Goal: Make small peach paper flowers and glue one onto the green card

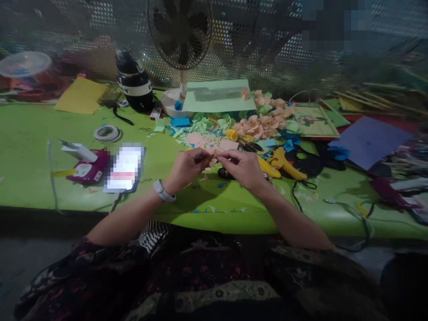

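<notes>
Fingertips of my left hand (192, 165) and my right hand (243, 167) meet in a pinch over the green table. Between them is a small peach-coloured paper piece (213, 152), mostly hidden by the fingers. Just beyond lie pink paper sheets (200, 139) and many green and blue paper scraps (202, 125). A heap of peach paper petals (264, 125) spreads behind my right hand. Yellow-handled tools (287, 165) lie to the right of that hand. Under the hands, a small dark object (224, 173) is partly covered.
To the left are a lit phone (124, 168), a purple tape dispenser (87, 167) and a tape roll (107, 133). A black bottle (135, 84) and a fan (180, 33) stand at the back. Purple paper (371, 138) and cables (347, 207) lie to the right.
</notes>
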A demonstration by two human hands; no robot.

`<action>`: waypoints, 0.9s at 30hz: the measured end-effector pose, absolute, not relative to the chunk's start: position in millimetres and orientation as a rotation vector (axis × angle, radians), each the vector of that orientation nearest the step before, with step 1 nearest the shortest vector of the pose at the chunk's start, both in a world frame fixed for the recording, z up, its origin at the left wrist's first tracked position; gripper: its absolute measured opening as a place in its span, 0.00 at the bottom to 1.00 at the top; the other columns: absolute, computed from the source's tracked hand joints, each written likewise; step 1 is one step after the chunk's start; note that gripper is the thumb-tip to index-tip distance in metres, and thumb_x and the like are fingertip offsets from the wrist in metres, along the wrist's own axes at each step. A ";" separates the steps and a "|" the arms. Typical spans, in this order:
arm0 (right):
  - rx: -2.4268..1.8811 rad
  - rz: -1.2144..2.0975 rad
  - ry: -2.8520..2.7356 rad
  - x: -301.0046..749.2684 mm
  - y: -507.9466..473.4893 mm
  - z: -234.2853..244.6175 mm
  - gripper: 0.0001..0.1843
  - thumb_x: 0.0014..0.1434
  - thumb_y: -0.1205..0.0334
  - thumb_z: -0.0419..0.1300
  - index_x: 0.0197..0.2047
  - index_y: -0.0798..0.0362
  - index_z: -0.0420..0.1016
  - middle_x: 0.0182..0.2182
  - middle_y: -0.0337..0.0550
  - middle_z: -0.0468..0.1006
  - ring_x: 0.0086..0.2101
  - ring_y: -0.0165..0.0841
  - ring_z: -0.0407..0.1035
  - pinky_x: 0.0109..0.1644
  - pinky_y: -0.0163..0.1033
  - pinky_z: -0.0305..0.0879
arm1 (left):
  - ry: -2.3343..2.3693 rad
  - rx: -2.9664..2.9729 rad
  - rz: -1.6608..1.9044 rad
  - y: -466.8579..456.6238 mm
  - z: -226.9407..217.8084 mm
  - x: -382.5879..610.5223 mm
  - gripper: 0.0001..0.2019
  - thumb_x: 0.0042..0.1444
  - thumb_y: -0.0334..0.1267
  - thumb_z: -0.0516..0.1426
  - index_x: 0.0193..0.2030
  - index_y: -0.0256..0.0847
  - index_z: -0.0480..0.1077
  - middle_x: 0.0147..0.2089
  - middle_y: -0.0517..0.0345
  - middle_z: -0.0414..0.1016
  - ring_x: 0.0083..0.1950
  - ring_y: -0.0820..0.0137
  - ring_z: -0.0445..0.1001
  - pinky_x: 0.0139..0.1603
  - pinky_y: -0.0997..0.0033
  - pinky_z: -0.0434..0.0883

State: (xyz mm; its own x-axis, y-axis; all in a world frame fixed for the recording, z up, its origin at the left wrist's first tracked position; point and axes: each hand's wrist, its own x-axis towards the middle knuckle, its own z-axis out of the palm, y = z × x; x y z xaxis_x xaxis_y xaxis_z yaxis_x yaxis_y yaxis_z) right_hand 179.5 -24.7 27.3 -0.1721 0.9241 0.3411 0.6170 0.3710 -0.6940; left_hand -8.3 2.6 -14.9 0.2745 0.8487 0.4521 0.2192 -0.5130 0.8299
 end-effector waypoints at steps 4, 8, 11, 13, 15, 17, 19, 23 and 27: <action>-1.335 0.516 -1.894 179.5 -24.7 27.3 0.11 0.60 0.59 0.62 0.37 0.55 0.85 0.27 0.42 0.82 0.26 0.30 0.70 0.31 0.36 0.61 | 0.991 2.002 1.265 1.7 -14.2 -8.5 0.10 0.61 0.41 0.60 0.36 0.37 0.77 0.28 0.57 0.80 0.27 0.76 0.74 0.27 0.76 0.68; -1.346 0.553 -1.886 179.7 -24.8 28.0 0.11 0.61 0.59 0.62 0.39 0.55 0.85 0.29 0.43 0.82 0.27 0.30 0.70 0.31 0.36 0.61 | 0.999 2.079 1.301 1.5 -16.1 -8.3 0.10 0.62 0.42 0.59 0.36 0.38 0.77 0.29 0.58 0.80 0.26 0.76 0.73 0.28 0.76 0.67; -1.359 0.569 -1.877 179.8 -25.0 28.2 0.11 0.61 0.59 0.62 0.39 0.55 0.85 0.29 0.43 0.82 0.27 0.29 0.70 0.32 0.36 0.61 | 0.994 2.117 1.299 1.5 -16.6 -8.6 0.10 0.63 0.42 0.59 0.37 0.38 0.77 0.29 0.58 0.80 0.26 0.77 0.73 0.28 0.76 0.68; -1.359 0.572 -1.878 179.8 -25.0 28.1 0.11 0.62 0.59 0.62 0.40 0.55 0.85 0.29 0.43 0.82 0.27 0.29 0.69 0.32 0.36 0.61 | 0.992 2.136 1.292 1.0 -15.8 -8.9 0.10 0.63 0.42 0.58 0.37 0.38 0.77 0.30 0.57 0.80 0.26 0.77 0.72 0.28 0.76 0.67; -1.353 0.567 -1.882 179.8 -24.8 28.0 0.11 0.62 0.59 0.62 0.40 0.55 0.85 0.29 0.43 0.82 0.27 0.29 0.70 0.31 0.36 0.61 | 0.998 2.150 1.290 0.1 -14.3 -9.0 0.10 0.63 0.42 0.58 0.37 0.38 0.77 0.29 0.57 0.80 0.26 0.77 0.72 0.28 0.76 0.67; -1.348 0.555 -1.885 179.9 -24.6 27.7 0.11 0.62 0.59 0.62 0.40 0.55 0.85 0.29 0.43 0.83 0.27 0.29 0.70 0.31 0.36 0.61 | 1.016 2.160 1.282 -1.1 -12.4 -9.1 0.10 0.63 0.41 0.59 0.37 0.38 0.77 0.29 0.57 0.80 0.26 0.76 0.72 0.27 0.75 0.67; -1.345 0.546 -1.886 179.9 -24.3 27.3 0.11 0.62 0.59 0.62 0.40 0.54 0.85 0.29 0.43 0.83 0.27 0.30 0.70 0.30 0.36 0.61 | 1.032 2.164 1.268 -2.2 -10.8 -9.0 0.09 0.63 0.41 0.59 0.37 0.38 0.77 0.29 0.57 0.80 0.26 0.76 0.72 0.28 0.75 0.67; -1.346 0.540 -1.887 180.4 -24.0 26.5 0.11 0.61 0.58 0.62 0.39 0.54 0.85 0.29 0.42 0.83 0.27 0.30 0.70 0.30 0.36 0.60 | 1.051 2.187 1.251 -3.4 -9.2 -9.3 0.09 0.63 0.41 0.58 0.38 0.39 0.77 0.30 0.56 0.81 0.26 0.75 0.72 0.28 0.75 0.67; -1.346 0.544 -1.889 180.6 -23.9 27.0 0.11 0.61 0.58 0.62 0.38 0.54 0.85 0.28 0.42 0.83 0.26 0.30 0.70 0.30 0.36 0.61 | 1.067 2.271 1.221 -4.3 -8.2 -10.5 0.09 0.63 0.40 0.58 0.41 0.39 0.77 0.31 0.55 0.81 0.27 0.74 0.74 0.29 0.75 0.67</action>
State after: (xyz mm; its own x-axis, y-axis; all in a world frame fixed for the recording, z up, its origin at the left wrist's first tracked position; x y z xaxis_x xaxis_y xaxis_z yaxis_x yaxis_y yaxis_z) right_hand 180.6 -23.9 27.0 -0.1748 0.9300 0.3234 0.6157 0.3595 -0.7012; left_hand -10.5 -4.3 -8.2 0.3453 0.7538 0.5590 0.4532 -0.6555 0.6040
